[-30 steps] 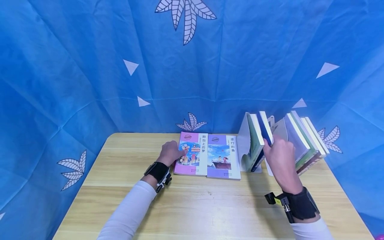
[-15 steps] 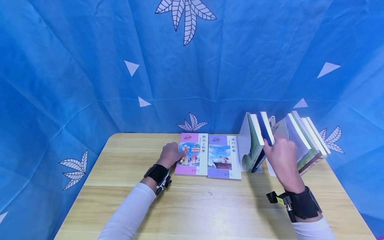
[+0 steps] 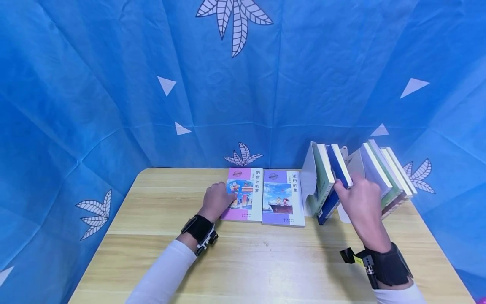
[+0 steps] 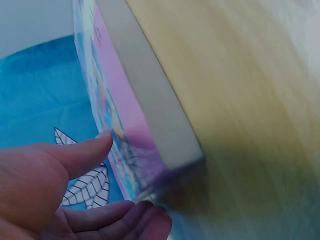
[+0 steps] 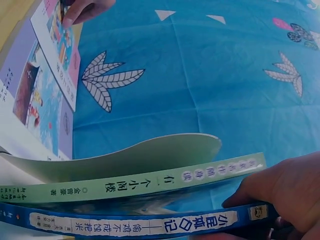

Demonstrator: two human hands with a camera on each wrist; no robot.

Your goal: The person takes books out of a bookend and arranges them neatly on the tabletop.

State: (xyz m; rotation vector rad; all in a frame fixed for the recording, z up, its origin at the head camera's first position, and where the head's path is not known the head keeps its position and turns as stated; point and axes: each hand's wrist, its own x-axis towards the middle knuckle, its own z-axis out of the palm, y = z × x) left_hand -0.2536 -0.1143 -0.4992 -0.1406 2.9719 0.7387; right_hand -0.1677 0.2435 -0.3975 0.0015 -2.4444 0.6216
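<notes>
Now the right grip [image 3: 360, 196] is holding the blue book [image 3: 330, 206], with the thumb on one side and the fingers on the other. The book is sitting inside that grip, which is squeezing it near the top. Its bottom is reaching down and out toward the person. Since a moment ago, it is coming a bit closer, so it is sticking out past the green book [image 5: 90, 190]. That seems to mean it is sliding out of the row. The green book is standing just beside it, by a pale book stand [image 3: 309, 177]. Farther right, more books [image 3: 385, 181] are leaning together. Over left, the left grip [image 3: 215, 200] is pinching the pink book [image 3: 244, 192], which is lying beside the purple book [image 3: 282, 202] on the bench [image 3: 243, 261].
</notes>
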